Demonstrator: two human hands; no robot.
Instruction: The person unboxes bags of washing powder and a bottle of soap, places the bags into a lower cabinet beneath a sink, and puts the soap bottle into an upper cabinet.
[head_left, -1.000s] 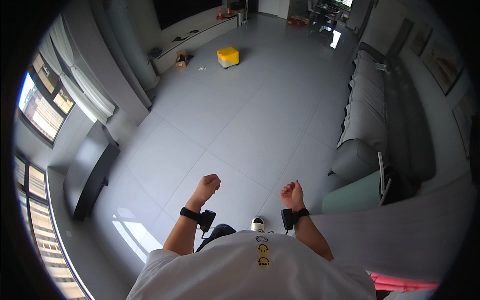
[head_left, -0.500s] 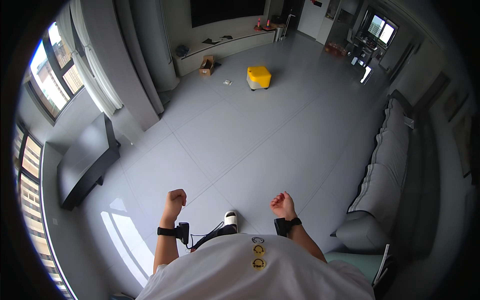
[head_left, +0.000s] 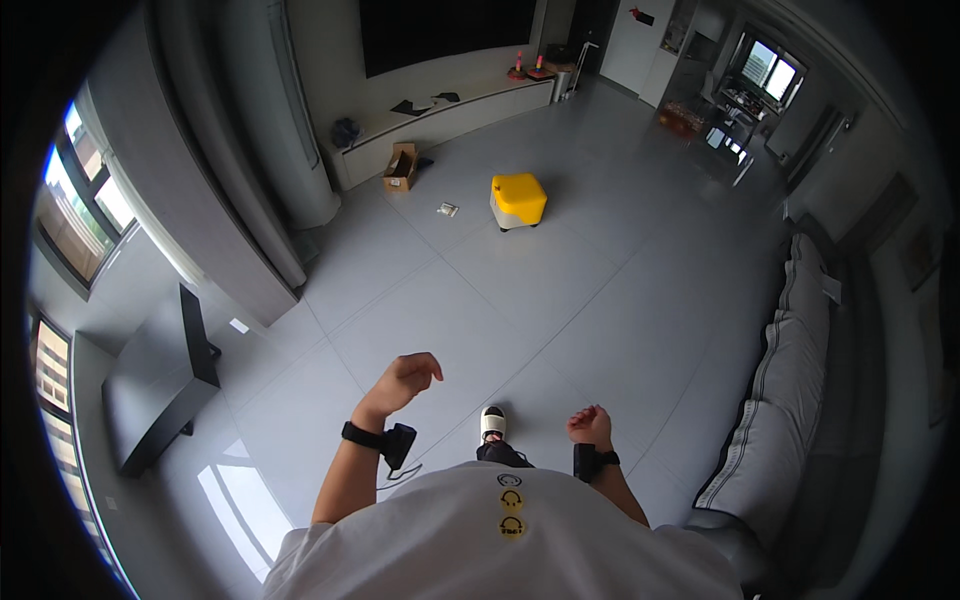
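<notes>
My left hand (head_left: 403, 381) hangs in the air over the grey tiled floor (head_left: 470, 320), its fingers partly extended and bent at the tips, holding nothing. My right hand (head_left: 590, 425) is lower and closer to my body, with its fingers curled in and nothing visible in them. Both wrists carry a black strap with a small box; from the left wrist box (head_left: 398, 445) a thin cable runs down. Neither hand touches anything. Farther ahead on the floor stands a yellow and white boxy wheeled stool (head_left: 518, 200).
An open cardboard box (head_left: 401, 168) and a small pale packet (head_left: 447, 209) lie beyond on the left. A low ledge (head_left: 450, 118) runs below a large dark screen (head_left: 445, 30). A dark low table (head_left: 160, 385) stands left, a grey sofa (head_left: 775, 400) right. One white shoe (head_left: 492, 422) shows below me.
I have moved forward, so the stool and box appear closer. My left hand has swung inward and its fingers have loosened; my right hand has drawn lower. The visible foot has advanced.
</notes>
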